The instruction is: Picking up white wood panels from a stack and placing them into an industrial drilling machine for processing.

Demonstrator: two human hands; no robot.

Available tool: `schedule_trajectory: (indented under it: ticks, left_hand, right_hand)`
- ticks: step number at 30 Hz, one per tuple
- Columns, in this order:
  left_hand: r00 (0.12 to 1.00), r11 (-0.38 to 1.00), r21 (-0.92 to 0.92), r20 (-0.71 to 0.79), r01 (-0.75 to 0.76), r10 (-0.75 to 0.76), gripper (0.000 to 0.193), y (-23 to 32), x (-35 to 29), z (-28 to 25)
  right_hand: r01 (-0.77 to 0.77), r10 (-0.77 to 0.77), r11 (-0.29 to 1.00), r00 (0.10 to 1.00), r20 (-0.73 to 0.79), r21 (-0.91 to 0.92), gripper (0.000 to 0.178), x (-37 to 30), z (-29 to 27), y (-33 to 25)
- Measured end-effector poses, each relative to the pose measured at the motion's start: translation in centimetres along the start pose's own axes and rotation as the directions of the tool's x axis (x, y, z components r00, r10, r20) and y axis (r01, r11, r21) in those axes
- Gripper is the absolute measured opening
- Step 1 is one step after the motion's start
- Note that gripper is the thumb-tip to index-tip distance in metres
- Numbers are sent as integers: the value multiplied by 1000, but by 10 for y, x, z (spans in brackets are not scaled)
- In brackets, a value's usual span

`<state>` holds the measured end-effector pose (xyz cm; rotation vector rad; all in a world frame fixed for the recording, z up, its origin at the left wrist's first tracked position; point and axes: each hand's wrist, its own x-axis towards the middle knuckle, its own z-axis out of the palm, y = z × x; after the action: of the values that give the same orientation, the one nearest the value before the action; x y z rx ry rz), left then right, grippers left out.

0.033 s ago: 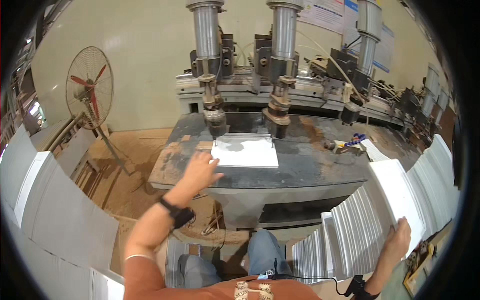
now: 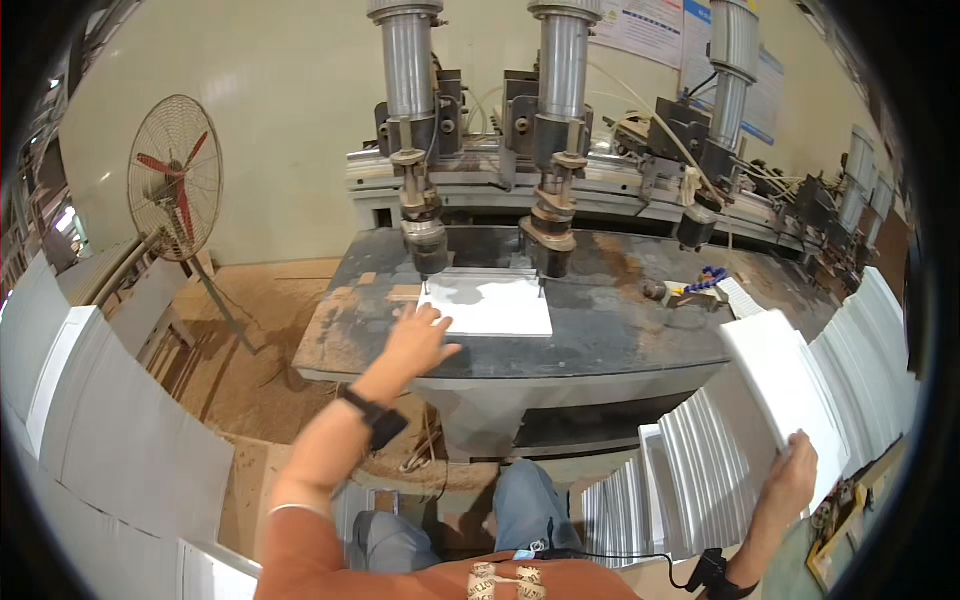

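Note:
A white rectangular panel point(image 2: 492, 312) lies flat on the dark machine table, beneath two drilling heads whose thin bits come down near its far corners. Over its near left corner is my left hand point(image 2: 416, 342), fingers spread; whether the fingertips touch the panel is hard to tell. My right hand point(image 2: 793, 472) grips the lower edge of another white panel point(image 2: 790, 385), which leans at the end of a row of stacked panels point(image 2: 705, 440). The thumb side of this hand shows, while the fingers behind the panel are partly hidden.
Left drilling head point(image 2: 425, 235) and right drilling head point(image 2: 550, 235) hang over the table point(image 2: 620, 335). A blue jointed hose point(image 2: 712, 278) sits farther right. More white panels point(image 2: 140, 430) stand at left. A caged fan point(image 2: 175, 180) rises behind sawdust-covered floor.
My left hand has shifted slightly right, to the panel's near left corner. The panel in my right hand has tipped a little to the left.

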<state>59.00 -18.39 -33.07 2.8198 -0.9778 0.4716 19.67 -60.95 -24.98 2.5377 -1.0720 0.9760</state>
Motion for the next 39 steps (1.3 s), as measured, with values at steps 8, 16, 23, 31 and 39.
schedule_trajectory:
  ticks: [8, 16, 23, 31, 39]
  left_hand:
    - [976, 996, -74, -208, 45, -59, 77, 54, 24, 116]
    - [965, 968, -11, -88, -249, 247, 37, 51, -142, 18]
    - [968, 907, 350, -7, -234, 252, 43, 33, -227, -146]
    - [913, 432, 810, -400, 396, -86, 35, -21, -287, -289]
    - [619, 53, 690, -609, 722, -497, 22, -121, -367, -357]
  right_hand:
    - [580, -519, 736, 815, -258, 350, 30, 26, 64, -159]
    - [769, -744, 312, 563, -360, 559, 25, 28, 199, -331]
    - [725, -821, 287, 523, -229, 626, 46, 25, 290, -404]
    - [741, -846, 216, 467, -257, 635, 45, 18, 291, -427]
    - [575, -756, 154, 592, -279, 804, 48, 0, 193, -379]
